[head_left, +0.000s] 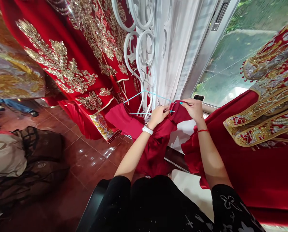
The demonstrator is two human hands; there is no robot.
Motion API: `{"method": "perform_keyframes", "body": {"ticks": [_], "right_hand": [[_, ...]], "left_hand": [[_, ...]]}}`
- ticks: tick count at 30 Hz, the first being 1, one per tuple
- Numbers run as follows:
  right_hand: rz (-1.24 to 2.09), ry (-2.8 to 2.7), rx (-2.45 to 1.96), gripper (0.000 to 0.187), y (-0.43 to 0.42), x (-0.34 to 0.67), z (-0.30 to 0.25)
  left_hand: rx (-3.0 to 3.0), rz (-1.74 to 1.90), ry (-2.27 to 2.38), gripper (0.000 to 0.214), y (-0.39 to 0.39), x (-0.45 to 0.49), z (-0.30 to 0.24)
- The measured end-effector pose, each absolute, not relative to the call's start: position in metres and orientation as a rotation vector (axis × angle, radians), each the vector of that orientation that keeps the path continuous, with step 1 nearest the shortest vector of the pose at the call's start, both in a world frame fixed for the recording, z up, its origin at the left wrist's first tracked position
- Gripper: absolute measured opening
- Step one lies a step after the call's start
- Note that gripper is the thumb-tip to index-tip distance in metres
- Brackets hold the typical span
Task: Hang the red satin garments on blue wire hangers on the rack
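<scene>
At left, a beaded gown hangs close; its trim could snag the plain red garment, mid-frame on a thin blue hanger. Right of centre, the left hand is at the hanger's end; I can't quite tell whether its grip closes on cloth. Beside it, the right hand pinches the garment's edge; a loose pinch might let it slip.
</scene>
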State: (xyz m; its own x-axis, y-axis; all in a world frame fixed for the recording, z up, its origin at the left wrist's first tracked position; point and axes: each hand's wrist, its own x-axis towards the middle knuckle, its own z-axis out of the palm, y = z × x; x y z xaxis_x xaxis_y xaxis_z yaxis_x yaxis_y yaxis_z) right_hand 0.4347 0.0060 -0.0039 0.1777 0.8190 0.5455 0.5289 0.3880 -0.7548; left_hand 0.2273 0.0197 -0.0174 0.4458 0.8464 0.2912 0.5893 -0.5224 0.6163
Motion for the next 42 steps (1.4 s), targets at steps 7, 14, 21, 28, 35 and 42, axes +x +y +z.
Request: {"method": "perform_keyframes", "body": {"ticks": [7,14,21,28,35,42], "right_hand": [[0.267,-1.592,-1.226,0.031,0.005,0.401,0.004],[0.288,-1.719,-1.295,0.034,0.009,0.401,-0.004],[0.193,-1.698,-1.340,0.029,0.023,0.388,-0.014],[0.133,-1.738,-1.267,0.036,0.022,0.393,-0.022],[-0.126,-1.405,-1.291,0.038,-0.005,0.386,-0.050],[-0.231,-1.471,-1.471,0.053,0.011,0.347,-0.054]], "left_hand": [[2.158,0.874,1.365,0.018,0.020,0.236,-0.021],[2.160,0.915,1.132,0.029,0.023,0.224,-0.028],[2.025,1.291,0.963,0.033,-0.009,0.156,-0.020],[1.778,1.745,1.359,0.024,-0.036,0.062,-0.016],[1.539,1.905,1.763,0.020,-0.050,0.034,-0.041],[1.973,1.626,2.004,0.061,-0.014,0.055,-0.031]]}}
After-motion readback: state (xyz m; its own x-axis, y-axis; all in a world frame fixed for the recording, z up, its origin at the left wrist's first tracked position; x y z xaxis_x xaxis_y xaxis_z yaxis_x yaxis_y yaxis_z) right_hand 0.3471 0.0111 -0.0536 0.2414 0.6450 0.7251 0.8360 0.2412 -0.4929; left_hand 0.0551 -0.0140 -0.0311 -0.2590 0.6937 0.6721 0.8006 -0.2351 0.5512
